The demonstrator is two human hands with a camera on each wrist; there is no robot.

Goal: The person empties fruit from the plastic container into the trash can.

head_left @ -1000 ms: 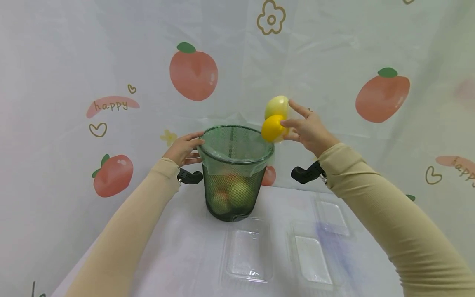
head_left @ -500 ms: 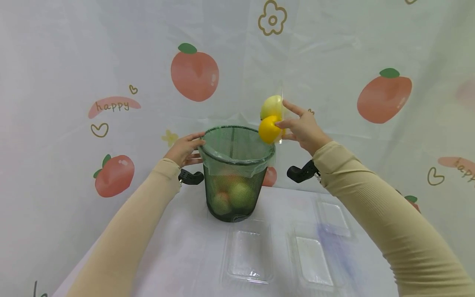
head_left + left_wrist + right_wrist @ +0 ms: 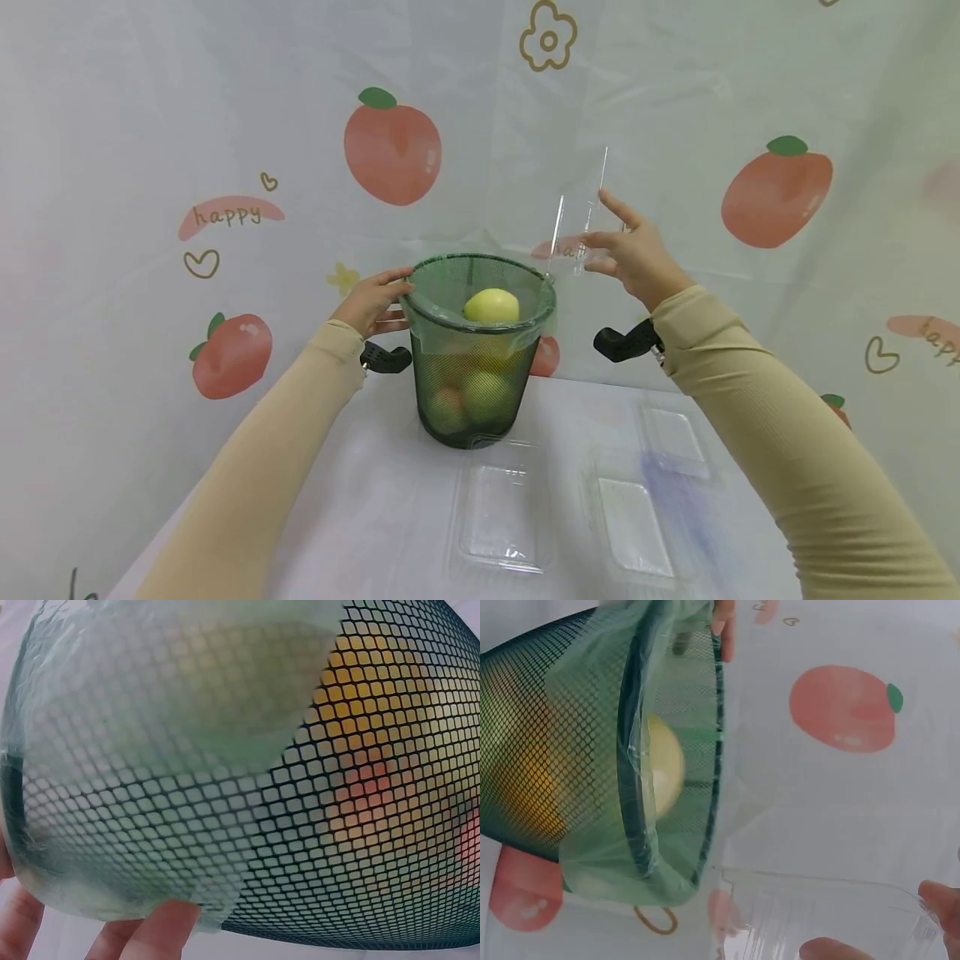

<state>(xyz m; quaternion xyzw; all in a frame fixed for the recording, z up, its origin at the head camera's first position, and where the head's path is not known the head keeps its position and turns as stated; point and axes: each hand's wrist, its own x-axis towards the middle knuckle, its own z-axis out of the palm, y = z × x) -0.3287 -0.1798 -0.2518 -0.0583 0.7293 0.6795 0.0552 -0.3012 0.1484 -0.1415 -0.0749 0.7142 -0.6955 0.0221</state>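
Observation:
A dark green mesh bin [image 3: 472, 400] lined with a thin green bag stands upright on the table. Just inside its mouth shows a pale yellow-green fruit [image 3: 491, 306]; other yellow, red and green fruits show dimly through the mesh. My left hand [image 3: 369, 302] holds the bin's left rim, with several fingertips [image 3: 161, 926] against the bag in the left wrist view. Up at the right of the mouth, my right hand [image 3: 637, 257] holds a clear plastic box [image 3: 825, 911], tipped on its side towards the bin, with no fruit in it.
In front of the bin lies a clear plastic box [image 3: 497, 512]. Another clear box [image 3: 633, 525] lies to its right, and a third clear box [image 3: 675, 442] sits farther back. Behind the table hangs a fruit-printed curtain [image 3: 480, 125].
The yellow and pale green fruits have left the box in my right hand, and the pale one now shows inside the bin. The right hand has drawn back slightly right. My left hand has stayed put.

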